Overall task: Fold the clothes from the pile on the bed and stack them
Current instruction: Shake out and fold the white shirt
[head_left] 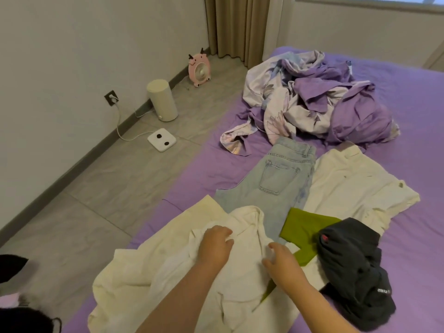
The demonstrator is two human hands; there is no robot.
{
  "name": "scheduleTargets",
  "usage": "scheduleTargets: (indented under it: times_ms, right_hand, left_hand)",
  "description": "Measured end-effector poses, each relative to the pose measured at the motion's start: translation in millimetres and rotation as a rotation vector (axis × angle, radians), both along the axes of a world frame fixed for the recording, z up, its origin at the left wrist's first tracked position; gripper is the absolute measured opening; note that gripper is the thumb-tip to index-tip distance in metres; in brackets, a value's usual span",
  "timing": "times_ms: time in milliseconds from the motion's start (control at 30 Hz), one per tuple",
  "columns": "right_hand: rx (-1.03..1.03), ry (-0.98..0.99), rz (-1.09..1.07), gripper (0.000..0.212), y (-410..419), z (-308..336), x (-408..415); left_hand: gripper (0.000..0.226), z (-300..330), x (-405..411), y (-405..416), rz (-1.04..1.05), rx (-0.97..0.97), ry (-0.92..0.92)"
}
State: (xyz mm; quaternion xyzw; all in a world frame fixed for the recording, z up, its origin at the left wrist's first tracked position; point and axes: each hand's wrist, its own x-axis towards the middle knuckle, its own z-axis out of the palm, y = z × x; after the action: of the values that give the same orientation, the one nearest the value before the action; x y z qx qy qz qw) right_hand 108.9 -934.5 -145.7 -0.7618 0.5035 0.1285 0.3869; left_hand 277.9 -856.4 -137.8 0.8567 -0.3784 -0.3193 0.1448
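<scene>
Both hands on white shirt point(168, 272) at near bed point(420, 116) edge: left hand point(215, 246) pinching fabric, right hand point(281, 264) grip unclear, blurred; jeans point(278, 183) just beyond, laundry pile point(312, 99) further back

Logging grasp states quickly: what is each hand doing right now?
Left hand: grips crumpled cream cotton garment.
Right hand: cannot tell; blurred over the same garment.

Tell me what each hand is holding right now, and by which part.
The left hand grips the cream shirt at bunched fabric near its collar. The right hand rests on the same shirt; whether it grips cannot be told.
</scene>
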Motion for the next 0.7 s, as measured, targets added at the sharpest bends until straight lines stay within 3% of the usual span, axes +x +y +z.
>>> scheduleTargets:
  times_ms: [200,267,333,433,533,700]
  right_hand:
    - [0.000,-0.009,-0.248,0.065,-9.8,-33.1,9.6]
    - [0.017,-0.049,-0.280,0.056,-12.2,-34.4,10.6]
    - [0.021,-0.125,-0.280,0.033,-15.3,-29.5,10.3]
    - [0.013,-0.312,-0.372,0.010,-20.9,-6.2,4.6]
    - [0.072,-0.512,-0.491,0.011,-25.9,32.8,-6.9]
    - [0.073,-0.702,-0.436,0.011,-31.6,109.6,-32.7]
  left_hand:
    - [0.070,-48.8,14.7,-21.2,-0.236,0.138,-0.291]
    - [0.070,-53.5,16.7,-26.6,-0.248,0.183,-0.357]
    - [0.056,-50.4,19.6,-28.4,-0.216,0.172,-0.362]
    - [0.035,-29.0,30.4,-20.3,-0.007,0.041,-0.183]
    - [0.029,8.8,46.5,-8.9,0.203,-0.138,-0.011]
    - [0.017,104.2,43.6,-2.9,0.558,-0.393,0.232]
